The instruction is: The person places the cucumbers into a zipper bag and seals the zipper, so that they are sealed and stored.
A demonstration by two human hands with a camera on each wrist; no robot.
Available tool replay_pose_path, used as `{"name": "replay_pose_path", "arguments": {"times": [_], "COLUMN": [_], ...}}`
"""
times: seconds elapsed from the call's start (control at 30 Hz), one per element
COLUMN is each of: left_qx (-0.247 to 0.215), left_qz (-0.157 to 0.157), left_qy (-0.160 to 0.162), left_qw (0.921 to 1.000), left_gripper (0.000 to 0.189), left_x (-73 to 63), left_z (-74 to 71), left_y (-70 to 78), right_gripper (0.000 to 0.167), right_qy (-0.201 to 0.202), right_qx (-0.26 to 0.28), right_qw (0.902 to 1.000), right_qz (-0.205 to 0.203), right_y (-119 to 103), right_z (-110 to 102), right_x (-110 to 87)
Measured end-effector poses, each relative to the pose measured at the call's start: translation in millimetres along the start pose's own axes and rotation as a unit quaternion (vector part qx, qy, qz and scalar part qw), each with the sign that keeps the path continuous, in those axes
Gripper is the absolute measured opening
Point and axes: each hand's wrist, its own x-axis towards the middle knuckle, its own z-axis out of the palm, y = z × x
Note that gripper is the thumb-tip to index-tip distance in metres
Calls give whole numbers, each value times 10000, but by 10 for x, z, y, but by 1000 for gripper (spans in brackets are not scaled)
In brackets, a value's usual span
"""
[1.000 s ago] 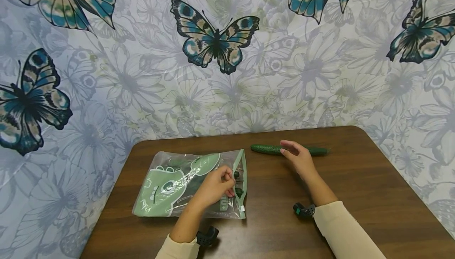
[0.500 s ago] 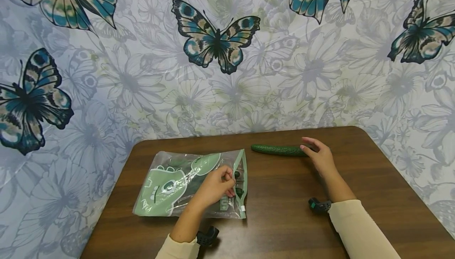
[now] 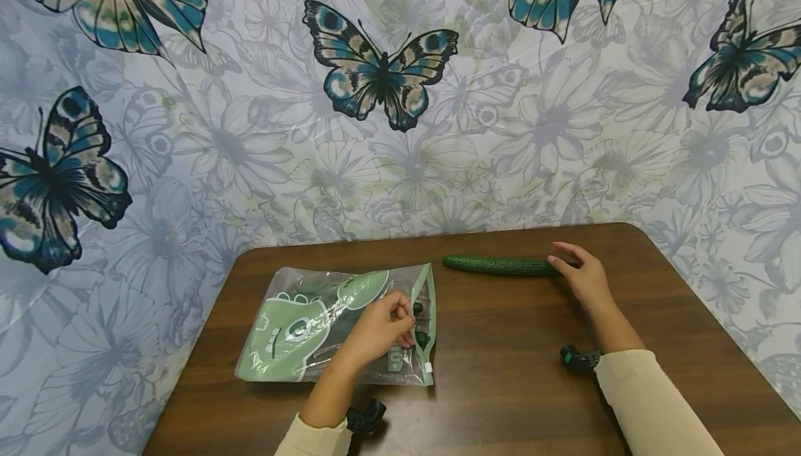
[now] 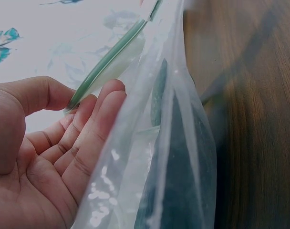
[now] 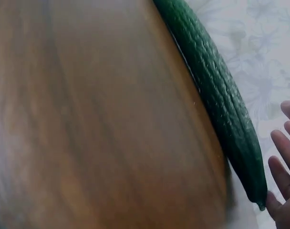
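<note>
A clear zip bag printed with a green cartoon creature lies on the table, with dark green things showing inside it. My left hand pinches the green zip edge of its mouth between thumb and fingers, as the left wrist view shows of the zip strip. At the back of the table lies a long cucumber, bumpy and dark green. My right hand is at its right end, fingers spread and loosely bent. In the right wrist view the cucumber has its stem tip beside the thumb; whether they touch, I cannot tell.
The brown wooden table has rounded back corners, and its back edge runs close to a wall cloth printed with butterflies and flowers. Black bands with small devices sit on both wrists.
My right hand has moved right along the cucumber, from over its middle to its right end. The left hand and the bag stay put.
</note>
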Motion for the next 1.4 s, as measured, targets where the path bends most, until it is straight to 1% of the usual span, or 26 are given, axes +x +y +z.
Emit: {"name": "replay_pose_path", "arguments": {"times": [0.1, 0.2, 0.3, 0.43, 0.67, 0.83, 1.07, 1.27, 1.4], "left_qx": [-5, -6, -11, -18, -29, -47, -45, -59, -24], "left_qz": [1, 27, 39, 36, 39, 37, -8, -37, -8], "left_qy": [2, 5, 7, 5, 22, 13, 30, 47, 31], "left_qw": [10000, 10000, 10000, 10000, 10000, 10000, 10000, 10000, 10000], "left_gripper": [7, 7, 7, 8, 7, 6, 7, 7, 7], "left_x": [1, 2, 2, 0, -5, -5, -8, -1, 12], "left_z": [2, 1, -1, -3, -4, -2, -7, -4, -7], "left_y": [-5, -5, -4, -2, 6, 3, -7, -5, -9], "right_gripper": [61, 66, 66, 62, 60, 60, 58, 60, 61], "right_qy": [-229, -576, -872, -1038, -1191, -1294, -1491, -1558, -1504], "right_qx": [-182, -745, -1262, -1484, -1398, -1259, -1351, -1231, -1222], "right_qw": [9995, 9954, 9881, 9835, 9830, 9834, 9795, 9798, 9807], "right_qz": [108, 165, 71, -8, 28, 169, 28, 241, 239], "right_y": [33, 57, 64, 84, 186, 204, 166, 86, 53], "right_z": [-20, -36, -42, -46, -75, -72, -25, 14, 40], "right_x": [-3, -3, 7, 24, 49, 31, -29, -135, -226]}}
